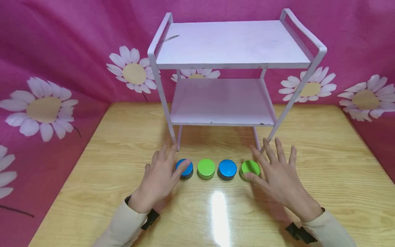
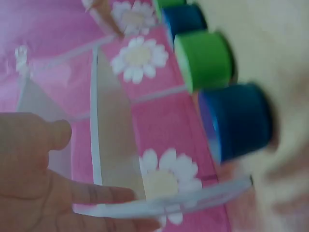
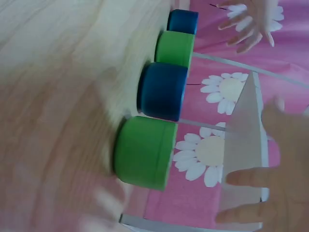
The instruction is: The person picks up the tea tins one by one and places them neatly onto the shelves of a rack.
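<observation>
Two blue and two green short round containers stand on the table in an alternating row. My left hand point(image 1: 157, 178) hovers with spread fingers by the left blue container point(image 1: 181, 164), the thumb overlapping its lid in the head view. The left wrist view shows that hand point(image 2: 29, 179) apart from the blue container point(image 2: 239, 123). Over the right green container point(image 1: 250, 166) reaches my right hand point(image 1: 279, 180), fingers spread and holding nothing. A gap separates that hand and the green container point(image 3: 145, 152) in the right wrist view. Between them sit a green container point(image 1: 206, 168) and a blue container point(image 1: 227, 168).
Behind the row stands a white two-tier shelf rack point(image 1: 234, 43) with side rails. Its lower shelf point(image 1: 222, 101) bears nothing visible. The wood-grain table point(image 1: 129, 137) is backed and flanked by pink cloth point(image 1: 92, 27) with white daisies. Glare marks the table's front.
</observation>
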A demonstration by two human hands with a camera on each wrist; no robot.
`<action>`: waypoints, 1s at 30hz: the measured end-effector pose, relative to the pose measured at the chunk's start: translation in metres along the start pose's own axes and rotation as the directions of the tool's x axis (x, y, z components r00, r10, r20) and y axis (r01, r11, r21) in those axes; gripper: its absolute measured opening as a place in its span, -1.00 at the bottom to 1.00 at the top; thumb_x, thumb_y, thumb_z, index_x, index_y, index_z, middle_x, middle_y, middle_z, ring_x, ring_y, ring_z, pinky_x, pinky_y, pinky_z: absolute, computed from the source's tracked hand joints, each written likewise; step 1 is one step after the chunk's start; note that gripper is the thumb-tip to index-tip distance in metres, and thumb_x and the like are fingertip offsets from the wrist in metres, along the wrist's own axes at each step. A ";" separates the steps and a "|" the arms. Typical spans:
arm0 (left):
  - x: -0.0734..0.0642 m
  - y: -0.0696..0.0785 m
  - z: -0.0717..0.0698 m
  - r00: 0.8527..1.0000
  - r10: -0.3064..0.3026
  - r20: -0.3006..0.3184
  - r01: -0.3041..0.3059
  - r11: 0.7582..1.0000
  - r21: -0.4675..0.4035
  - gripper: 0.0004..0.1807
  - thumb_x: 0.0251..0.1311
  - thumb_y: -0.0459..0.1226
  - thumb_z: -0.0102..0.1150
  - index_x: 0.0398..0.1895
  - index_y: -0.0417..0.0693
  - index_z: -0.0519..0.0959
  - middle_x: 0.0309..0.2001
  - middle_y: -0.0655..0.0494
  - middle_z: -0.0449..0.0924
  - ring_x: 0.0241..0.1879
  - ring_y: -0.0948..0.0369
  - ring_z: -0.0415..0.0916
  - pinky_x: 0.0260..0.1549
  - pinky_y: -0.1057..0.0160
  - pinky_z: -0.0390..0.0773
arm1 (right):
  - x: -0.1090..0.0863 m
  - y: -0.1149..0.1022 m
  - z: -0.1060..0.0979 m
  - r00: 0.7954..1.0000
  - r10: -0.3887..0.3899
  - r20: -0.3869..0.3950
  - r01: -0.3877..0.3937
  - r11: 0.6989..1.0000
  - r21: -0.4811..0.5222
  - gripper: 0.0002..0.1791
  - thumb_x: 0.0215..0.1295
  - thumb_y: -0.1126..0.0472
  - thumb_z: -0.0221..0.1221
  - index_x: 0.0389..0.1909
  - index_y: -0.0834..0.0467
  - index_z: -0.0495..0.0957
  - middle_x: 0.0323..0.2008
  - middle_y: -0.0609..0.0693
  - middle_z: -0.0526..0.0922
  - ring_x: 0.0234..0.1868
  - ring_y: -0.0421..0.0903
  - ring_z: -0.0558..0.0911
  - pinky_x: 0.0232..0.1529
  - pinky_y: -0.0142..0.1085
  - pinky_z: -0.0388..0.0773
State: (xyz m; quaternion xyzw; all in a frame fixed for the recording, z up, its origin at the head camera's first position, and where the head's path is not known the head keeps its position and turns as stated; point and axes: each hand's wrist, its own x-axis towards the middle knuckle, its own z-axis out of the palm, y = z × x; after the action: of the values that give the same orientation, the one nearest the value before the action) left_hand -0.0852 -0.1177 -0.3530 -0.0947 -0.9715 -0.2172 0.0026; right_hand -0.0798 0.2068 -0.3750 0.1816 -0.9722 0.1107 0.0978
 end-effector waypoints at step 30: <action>0.084 -0.016 -0.033 0.951 -0.147 -0.273 0.179 0.979 0.096 -0.22 0.30 0.24 -0.27 -0.10 -0.41 0.40 -0.24 -0.30 0.46 -0.22 -0.22 0.40 -0.23 -0.15 0.39 | -0.004 0.005 0.023 0.999 0.039 0.004 -0.039 0.998 -0.040 -0.14 -0.22 -0.15 0.48 0.04 0.34 0.52 -0.04 0.29 0.61 -0.01 0.32 0.55 -0.02 0.24 0.38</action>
State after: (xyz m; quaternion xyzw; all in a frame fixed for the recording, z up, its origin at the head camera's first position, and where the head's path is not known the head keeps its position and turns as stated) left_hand -0.1715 -0.1308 -0.3263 0.0161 -0.9782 -0.1690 0.1198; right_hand -0.0813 0.2074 -0.3987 0.1610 -0.9778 0.0928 0.0969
